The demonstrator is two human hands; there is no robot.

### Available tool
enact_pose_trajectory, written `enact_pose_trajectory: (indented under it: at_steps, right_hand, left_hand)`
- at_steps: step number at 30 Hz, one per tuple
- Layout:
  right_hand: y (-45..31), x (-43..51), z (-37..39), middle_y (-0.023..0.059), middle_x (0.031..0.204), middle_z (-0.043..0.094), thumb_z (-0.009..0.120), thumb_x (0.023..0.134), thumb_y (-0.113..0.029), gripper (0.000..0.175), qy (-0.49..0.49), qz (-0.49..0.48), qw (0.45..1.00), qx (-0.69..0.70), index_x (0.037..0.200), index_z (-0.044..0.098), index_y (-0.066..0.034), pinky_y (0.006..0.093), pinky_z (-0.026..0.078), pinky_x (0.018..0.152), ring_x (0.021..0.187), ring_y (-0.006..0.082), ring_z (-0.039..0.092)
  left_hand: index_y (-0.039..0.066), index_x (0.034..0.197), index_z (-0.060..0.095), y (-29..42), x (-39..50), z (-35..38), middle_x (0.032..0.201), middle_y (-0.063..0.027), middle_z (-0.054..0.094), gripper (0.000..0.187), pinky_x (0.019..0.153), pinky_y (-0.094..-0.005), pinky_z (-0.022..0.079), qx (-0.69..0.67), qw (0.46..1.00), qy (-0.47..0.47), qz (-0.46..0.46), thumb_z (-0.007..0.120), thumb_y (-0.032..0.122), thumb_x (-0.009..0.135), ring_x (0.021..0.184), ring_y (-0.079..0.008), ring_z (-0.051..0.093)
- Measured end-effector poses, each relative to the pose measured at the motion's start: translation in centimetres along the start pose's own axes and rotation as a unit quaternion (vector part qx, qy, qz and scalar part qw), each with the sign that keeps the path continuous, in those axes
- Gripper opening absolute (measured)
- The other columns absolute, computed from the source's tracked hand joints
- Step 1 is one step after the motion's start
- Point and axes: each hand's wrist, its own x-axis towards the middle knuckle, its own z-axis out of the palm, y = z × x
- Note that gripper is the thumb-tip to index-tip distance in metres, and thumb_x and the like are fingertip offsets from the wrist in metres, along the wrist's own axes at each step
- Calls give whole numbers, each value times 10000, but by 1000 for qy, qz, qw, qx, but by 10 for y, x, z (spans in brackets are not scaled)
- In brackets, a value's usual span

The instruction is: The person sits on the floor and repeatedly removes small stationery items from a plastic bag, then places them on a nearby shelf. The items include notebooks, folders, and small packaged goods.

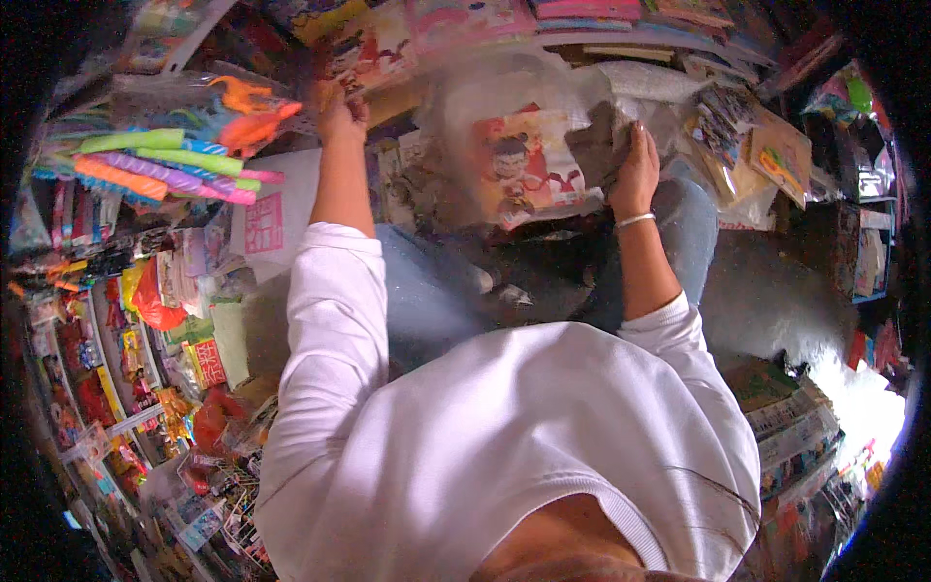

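My left hand (pixel 340 113) is raised at the upper left, at the near edge of a flat printed packet (pixel 382 51) that lies on a shelf; the fingers are partly blurred, and whether they grip the packet cannot be told. In front of me, above my knees, is a clear plastic bag (pixel 473 94) with a red and cream printed packet (pixel 527 167) showing a cartoon figure. My right hand (pixel 637 171) is at the right side of this bag, its fingers closed on the crumpled plastic edge.
Colourful foam-like sticks (pixel 167 164) in plastic jut out at the left, over a white bag with pink print (pixel 280 218). Shelves of small packaged goods (pixel 109 364) line the lower left. Packets (pixel 778 156) lie at the right, near a blue-edged rack (pixel 869 247). Stacked goods (pixel 782 415) stand lower right.
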Motion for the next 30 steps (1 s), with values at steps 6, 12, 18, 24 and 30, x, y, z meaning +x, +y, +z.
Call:
enact_pose_trajectory:
  at_steps: [6,12,18,24,30]
  right_hand:
    - [9,-29,17,87,1005,629,518,910,-240,267,-185,-121,962,-157,1060,603,-36,313,456,772,873,200,576]
    - [38,-61,41,86,1300,492,597,796,-192,343,-330,-350,744,-464,1135,600,-135,497,321,980,1230,286,421]
    - [57,-56,37,84,1288,506,591,789,-187,355,-314,-371,748,-452,1133,594,-103,482,316,969,1242,278,414]
    - [47,-84,50,79,1274,508,588,790,-218,362,-409,-376,702,-445,1138,585,-116,467,322,958,1233,280,416]
    - [60,-67,89,56,1401,377,560,798,-432,548,-470,-385,592,-529,1280,483,-183,478,254,1046,1279,270,353]
  left_hand:
    - [75,1021,560,-5,15,-2,801,-49,558,193,507,-244,481,-81,997,2,-8,602,189,872,612,-152,516]
    - [104,950,586,-1,-3,2,795,-5,565,232,541,-238,469,-121,992,44,0,678,267,814,609,-111,514]
    - [57,1072,532,-103,-121,-27,926,-88,582,513,666,-333,492,491,830,-260,-61,714,396,733,836,-206,572]
    - [-13,1212,444,-160,-168,-54,1157,-199,557,555,918,-362,400,509,830,-227,-38,680,224,769,1081,-282,535]
    - [-11,1104,514,-164,-156,-57,1041,-165,614,540,832,-363,448,512,826,-235,18,726,310,725,970,-255,587]
